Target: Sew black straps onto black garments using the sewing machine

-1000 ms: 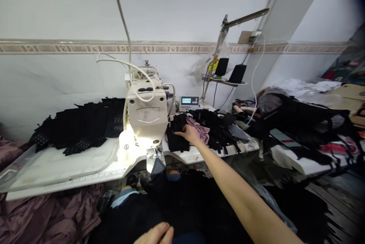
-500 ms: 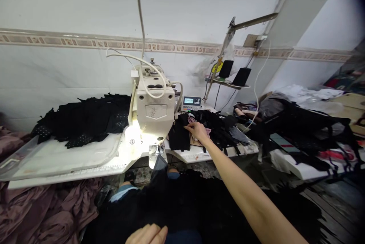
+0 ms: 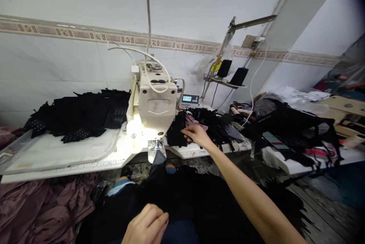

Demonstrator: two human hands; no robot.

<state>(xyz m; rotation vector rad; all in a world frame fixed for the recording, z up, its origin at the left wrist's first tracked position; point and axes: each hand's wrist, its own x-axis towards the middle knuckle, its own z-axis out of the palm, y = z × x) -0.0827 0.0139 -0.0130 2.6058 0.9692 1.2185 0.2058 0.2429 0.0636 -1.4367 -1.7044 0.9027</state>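
My right hand reaches over the black fabric pieces just right of the sewing machine, thumb and fingertips pinched at their edge; what lies between the fingertips is too small to make out. Low in the view, my left hand is closed above the black cloth on my lap, and whatever it holds is hidden. A dark cloth corner rises from the lap to the machine's lit needle area. Pink strips lie behind my right hand.
A heap of black fabric covers the table's left part. Mauve cloth is piled below it. A stand with black thread cones rises behind the table, and a side table at right bears more garments.
My left hand has risen further into view. My right hand has shifted slightly down beside the black pieces, its fingertips still together. The whole view has turned a little.
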